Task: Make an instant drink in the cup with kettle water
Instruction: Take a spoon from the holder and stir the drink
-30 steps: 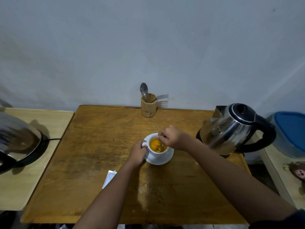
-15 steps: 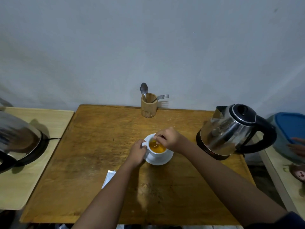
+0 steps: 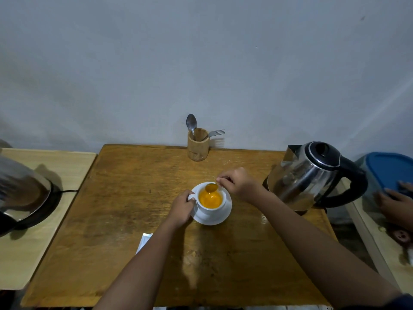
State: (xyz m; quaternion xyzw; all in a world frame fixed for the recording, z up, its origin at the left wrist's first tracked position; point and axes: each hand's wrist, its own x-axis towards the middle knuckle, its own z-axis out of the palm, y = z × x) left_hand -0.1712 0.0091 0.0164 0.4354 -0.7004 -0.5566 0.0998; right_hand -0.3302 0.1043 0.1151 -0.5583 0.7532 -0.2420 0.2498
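My left hand (image 3: 182, 208) grips the cup (image 3: 211, 203) by its handle at 9 o'clock, steadying it mid-counter (image 3: 125, 198) on the saucer (image 3: 224, 214). My right hand (image 3: 238, 183) pinches a spoon (image 3: 211, 187) just above the orange drink, probably letting it drip. The kettle (image 3: 312, 175) sits at 3 o'clock.
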